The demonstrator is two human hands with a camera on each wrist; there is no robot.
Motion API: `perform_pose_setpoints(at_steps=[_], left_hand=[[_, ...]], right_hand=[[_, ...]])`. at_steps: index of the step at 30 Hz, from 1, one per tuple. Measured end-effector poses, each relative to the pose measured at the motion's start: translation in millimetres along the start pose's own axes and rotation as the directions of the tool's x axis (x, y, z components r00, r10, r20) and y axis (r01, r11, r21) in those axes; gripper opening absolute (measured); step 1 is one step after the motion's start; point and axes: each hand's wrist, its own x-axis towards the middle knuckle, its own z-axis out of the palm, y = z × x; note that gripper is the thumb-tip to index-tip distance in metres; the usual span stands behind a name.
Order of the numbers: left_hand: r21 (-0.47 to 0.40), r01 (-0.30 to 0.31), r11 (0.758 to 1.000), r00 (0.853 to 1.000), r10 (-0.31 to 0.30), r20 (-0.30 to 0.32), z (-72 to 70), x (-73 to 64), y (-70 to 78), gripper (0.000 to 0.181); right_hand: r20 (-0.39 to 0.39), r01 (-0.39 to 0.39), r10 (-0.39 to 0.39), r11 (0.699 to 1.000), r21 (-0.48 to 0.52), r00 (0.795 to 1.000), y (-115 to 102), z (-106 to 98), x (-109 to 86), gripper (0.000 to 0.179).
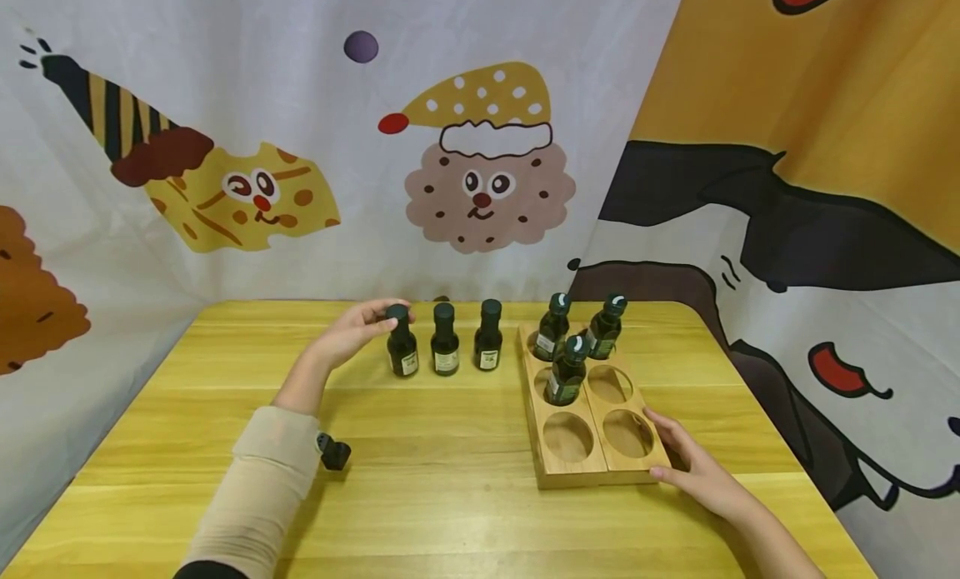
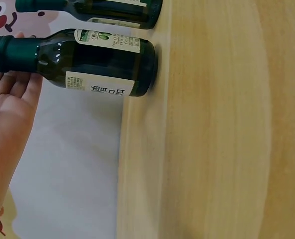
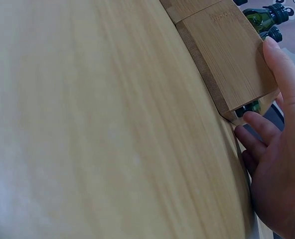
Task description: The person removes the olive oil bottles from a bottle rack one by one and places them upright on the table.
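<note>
My left hand (image 1: 360, 327) pinches the dark neck of the leftmost small olive oil bottle (image 1: 402, 352), thumb in front and fingers behind. This bottle (image 2: 102, 62) stands upright on the table, its printed labels showing in the left wrist view. Two like bottles stand in a row to its right, a middle bottle (image 1: 445, 346) and a right bottle (image 1: 488, 341). My right hand (image 1: 701, 466) grips the near right corner of a wooden bottle rack (image 1: 551, 481), with the thumb at its front end and fingers along its side. Three bottles sit in the rack's two back left holes and back right hole.
The wooden table (image 1: 450, 512) runs back to a hanging cartoon-print cloth (image 1: 360, 212). A small black device (image 1: 334, 452) is worn at the left wrist. The rack stands right of the row of bottles, with round holes in two columns.
</note>
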Motion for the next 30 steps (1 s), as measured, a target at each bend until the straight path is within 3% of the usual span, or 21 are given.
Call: perform_pose_setpoints(at_steps=[15,18,23,30], left_hand=[[-0.041,0.019,0.999,0.999,-0.018,0.037,-3.0,-0.3,1.0,0.045],[-0.005,-0.01,1.0,1.0,0.01,0.018,-4.8,1.3,11.0,0.046],[0.067,-0.104,0.992,0.994,0.105,-0.004,0.3,8.0,43.0,0.047],[0.094,-0.216,0.972,0.976,0.218,-0.014,33.8,14.8,86.2,0.049]], right_hand=[[0.007,-0.009,0.009,1.0,-0.002,1.0,-1,0,0.9,0.073],[0.007,-0.01,0.01,1.0,-0.006,1.0,-1,0,0.9,0.073],[0.007,-0.015,0.015,1.0,-0.004,1.0,-2,0,-0.3,0.073],[0.012,-0.006,0.006,1.0,0.01,1.0,-2,0,-0.5,0.074]])
